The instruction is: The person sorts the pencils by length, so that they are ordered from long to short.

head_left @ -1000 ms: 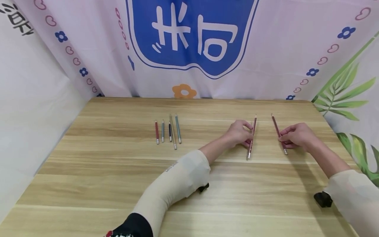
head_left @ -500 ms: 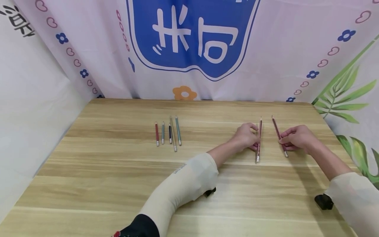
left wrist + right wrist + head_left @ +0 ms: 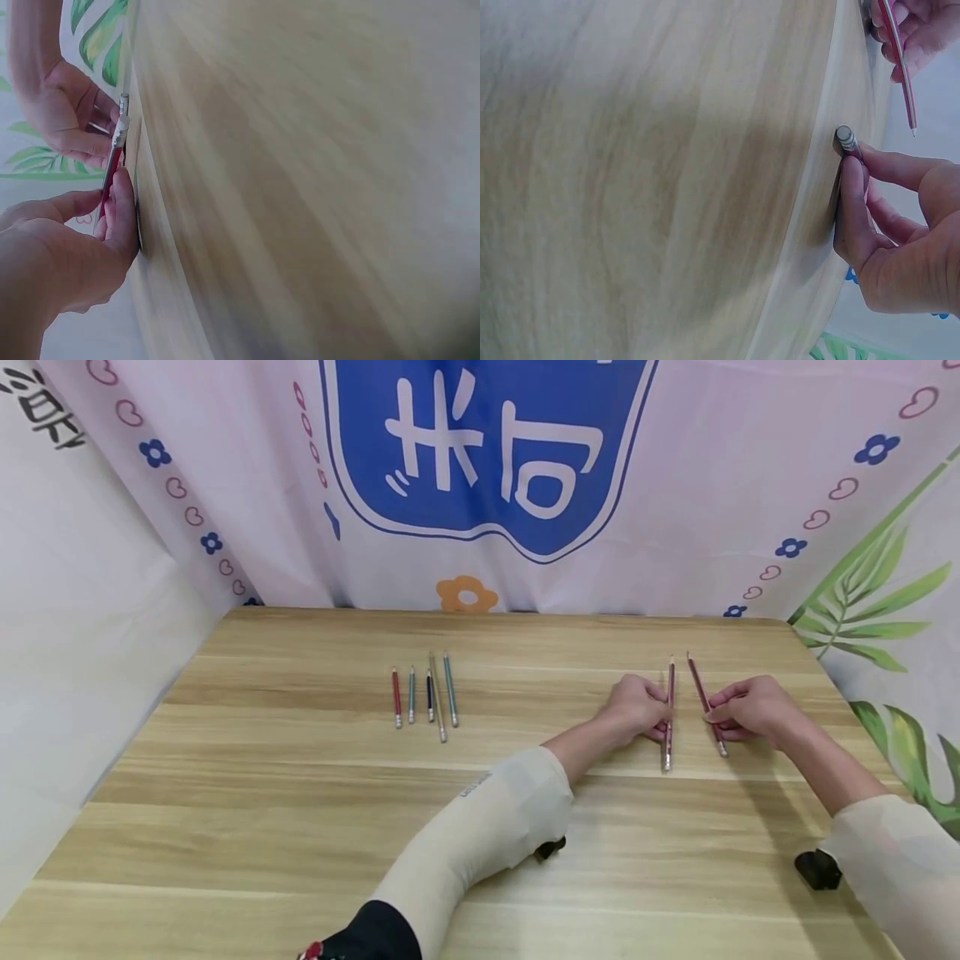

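On the right half of the table, my left hand point(image 3: 636, 707) pinches a dark red pencil point(image 3: 670, 710) between thumb and fingers, its tip pointing away and its eraser end toward me. Just to its right, my right hand point(image 3: 752, 707) pinches a second dark red pencil point(image 3: 698, 685), which slants with its tip to the left. A narrow gap separates the two pencils. In the left wrist view the left-hand pencil point(image 3: 112, 165) shows its white eraser end. The right wrist view shows the eraser end point(image 3: 846, 136) of the other pencil close to the tabletop.
Several pencils lie in a loose group left of centre: a red pencil point(image 3: 397, 700), a dark blue pencil point(image 3: 431, 697), a tan pencil point(image 3: 439, 706) and teal ones point(image 3: 450, 689). The wooden table point(image 3: 300, 827) ends at a printed curtain point(image 3: 675, 527).
My left hand has moved right with its pencil, bringing it nearer the other one. The right hand and its pencil have stayed almost still.
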The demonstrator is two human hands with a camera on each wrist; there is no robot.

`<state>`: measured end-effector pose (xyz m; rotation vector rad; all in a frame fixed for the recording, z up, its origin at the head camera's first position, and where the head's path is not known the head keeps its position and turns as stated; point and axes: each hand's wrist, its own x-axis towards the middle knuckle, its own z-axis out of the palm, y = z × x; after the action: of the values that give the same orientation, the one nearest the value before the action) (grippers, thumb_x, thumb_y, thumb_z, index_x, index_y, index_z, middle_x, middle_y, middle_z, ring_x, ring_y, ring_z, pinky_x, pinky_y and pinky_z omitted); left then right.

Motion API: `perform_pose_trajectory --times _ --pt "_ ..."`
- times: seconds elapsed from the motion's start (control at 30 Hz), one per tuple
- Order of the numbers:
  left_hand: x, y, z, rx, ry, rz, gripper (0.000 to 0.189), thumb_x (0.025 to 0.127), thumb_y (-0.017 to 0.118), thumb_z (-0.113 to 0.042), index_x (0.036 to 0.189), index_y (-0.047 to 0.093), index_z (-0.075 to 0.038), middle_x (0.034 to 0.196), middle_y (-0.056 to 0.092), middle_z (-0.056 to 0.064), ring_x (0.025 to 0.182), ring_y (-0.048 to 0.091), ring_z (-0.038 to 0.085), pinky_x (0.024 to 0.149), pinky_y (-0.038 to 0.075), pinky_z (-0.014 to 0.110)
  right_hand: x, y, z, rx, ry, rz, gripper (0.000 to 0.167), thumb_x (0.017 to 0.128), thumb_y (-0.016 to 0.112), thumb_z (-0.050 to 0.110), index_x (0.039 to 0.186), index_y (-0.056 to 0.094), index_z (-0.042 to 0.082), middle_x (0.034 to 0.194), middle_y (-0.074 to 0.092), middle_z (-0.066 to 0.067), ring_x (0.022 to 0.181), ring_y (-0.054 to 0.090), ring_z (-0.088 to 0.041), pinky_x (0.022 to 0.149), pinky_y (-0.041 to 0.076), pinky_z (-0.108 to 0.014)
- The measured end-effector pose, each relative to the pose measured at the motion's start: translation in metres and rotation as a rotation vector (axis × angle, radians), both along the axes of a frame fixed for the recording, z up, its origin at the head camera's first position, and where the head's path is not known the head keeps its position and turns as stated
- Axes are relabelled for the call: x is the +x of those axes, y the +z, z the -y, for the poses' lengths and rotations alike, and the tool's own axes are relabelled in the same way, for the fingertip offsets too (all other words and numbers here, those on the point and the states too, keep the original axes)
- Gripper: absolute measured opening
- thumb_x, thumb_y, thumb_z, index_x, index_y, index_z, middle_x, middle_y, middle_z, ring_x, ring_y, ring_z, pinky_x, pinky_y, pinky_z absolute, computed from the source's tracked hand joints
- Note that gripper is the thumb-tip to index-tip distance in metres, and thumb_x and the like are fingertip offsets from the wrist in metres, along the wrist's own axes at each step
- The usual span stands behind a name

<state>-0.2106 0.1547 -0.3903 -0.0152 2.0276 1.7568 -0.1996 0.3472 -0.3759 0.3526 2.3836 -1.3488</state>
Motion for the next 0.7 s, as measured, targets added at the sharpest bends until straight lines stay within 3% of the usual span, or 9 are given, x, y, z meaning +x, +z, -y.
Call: perform_pose_trajectory --times 0.4,0.7 --pt "-0.003 0.003 -0.016 -0.017 0.065 0.042 0.015 0.086 0.068 0.018 0.088 0.067 0.003 0.073 0.069 0.017 0.047 0.056 0.018 0.059 0.066 0.033 0.0 -0.001 -0.002 0.015 0.003 -0.012 0.025 0.093 0.069 -0.005 0.113 0.057 -0.015 0.077 0.065 0.0 0.066 0.066 -0.007 0.064 0.066 -0.025" --pt "-0.007 0.005 -0.027 -0.061 0.107 0.061 0.015 0.085 0.072 0.016 0.087 0.071 0.001 0.067 0.066 0.011 0.049 0.061 0.02 0.056 0.065 0.029 -0.001 0.0 -0.001 0.014 0.009 -0.003 0.026 0.093 0.069 -0.005 0.113 0.057 -0.016 0.077 0.066 0.0 0.067 0.066 -0.007 0.065 0.066 -0.025"
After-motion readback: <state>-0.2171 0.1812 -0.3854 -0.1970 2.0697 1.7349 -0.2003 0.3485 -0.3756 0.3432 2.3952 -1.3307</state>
